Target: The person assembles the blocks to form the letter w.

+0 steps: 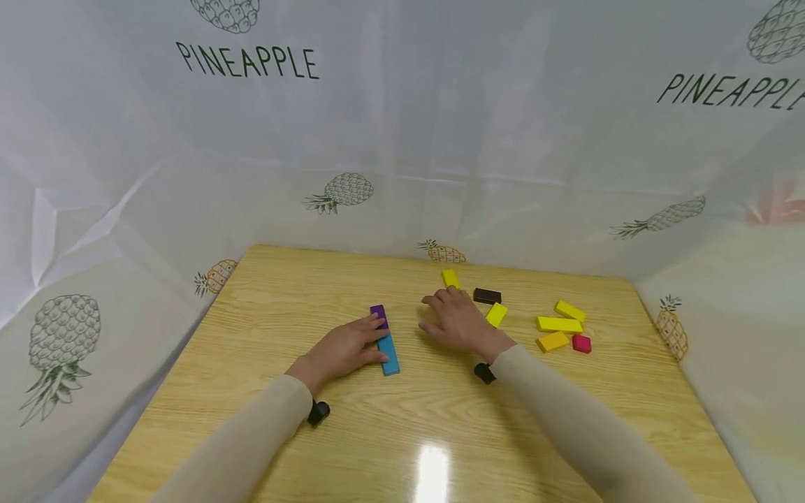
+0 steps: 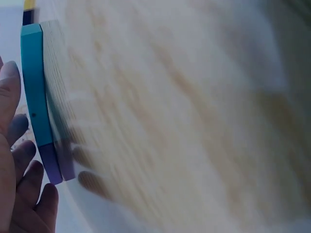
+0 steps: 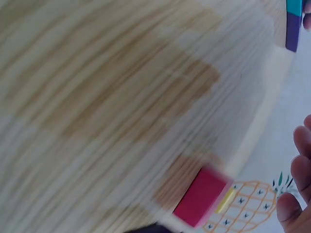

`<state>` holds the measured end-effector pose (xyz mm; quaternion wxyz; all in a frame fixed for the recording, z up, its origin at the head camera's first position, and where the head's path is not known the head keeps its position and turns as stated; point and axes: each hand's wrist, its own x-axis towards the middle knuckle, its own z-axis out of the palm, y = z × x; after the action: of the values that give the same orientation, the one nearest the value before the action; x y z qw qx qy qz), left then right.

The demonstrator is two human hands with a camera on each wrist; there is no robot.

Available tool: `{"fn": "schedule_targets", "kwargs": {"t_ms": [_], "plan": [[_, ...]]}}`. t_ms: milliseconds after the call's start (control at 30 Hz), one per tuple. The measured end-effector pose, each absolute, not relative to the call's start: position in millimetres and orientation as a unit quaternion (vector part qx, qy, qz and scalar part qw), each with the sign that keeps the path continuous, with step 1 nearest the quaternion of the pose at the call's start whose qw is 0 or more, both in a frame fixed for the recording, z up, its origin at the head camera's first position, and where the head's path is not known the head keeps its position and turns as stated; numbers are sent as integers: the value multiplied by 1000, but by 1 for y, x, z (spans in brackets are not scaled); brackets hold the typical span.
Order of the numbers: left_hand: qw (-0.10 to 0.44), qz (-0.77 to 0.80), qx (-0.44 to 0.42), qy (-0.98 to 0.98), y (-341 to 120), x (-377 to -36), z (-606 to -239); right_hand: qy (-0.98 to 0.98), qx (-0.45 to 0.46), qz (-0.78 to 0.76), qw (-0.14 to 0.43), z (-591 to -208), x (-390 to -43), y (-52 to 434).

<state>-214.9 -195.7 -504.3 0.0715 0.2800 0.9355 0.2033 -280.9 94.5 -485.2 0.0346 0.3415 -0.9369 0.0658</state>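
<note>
A blue block (image 1: 388, 356) and a purple block (image 1: 377, 309) lie end to end in one row on the wooden table. Over this row, my left hand (image 1: 339, 351) rests its fingertips, with the thumb at the blue part and the other fingers towards the purple part. In the left wrist view the blue block (image 2: 36, 87) meets the purple block (image 2: 50, 164) beside the fingers. My right hand (image 1: 459, 321) hovers right of the row, fingers loosely bent and holding nothing. A red block (image 3: 201, 196) shows near it in the right wrist view; the head view does not show it there.
Around the right hand lie a yellow block (image 1: 451, 279), a dark brown block (image 1: 487, 296) and another yellow block (image 1: 496, 315). Farther right are a long yellow block (image 1: 559, 324), an orange block (image 1: 553, 341) and a red cube (image 1: 581, 343). A pineapple-print sheet (image 1: 402, 126) surrounds the table.
</note>
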Motion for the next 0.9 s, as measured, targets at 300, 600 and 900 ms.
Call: {"fn": "schedule_targets", "kwargs": {"t_ms": [300,600,900], "plan": [[79,194,298,931,-193,-219,-509,-938,331,82,59,-481,-271,127],[84,194,312,926,-189,-220,-505,-943,307,86,98,-480,-263,164],[85,206,302,927,-199,-221,-509,-944,301,79,112,-490,-258,186]]}}
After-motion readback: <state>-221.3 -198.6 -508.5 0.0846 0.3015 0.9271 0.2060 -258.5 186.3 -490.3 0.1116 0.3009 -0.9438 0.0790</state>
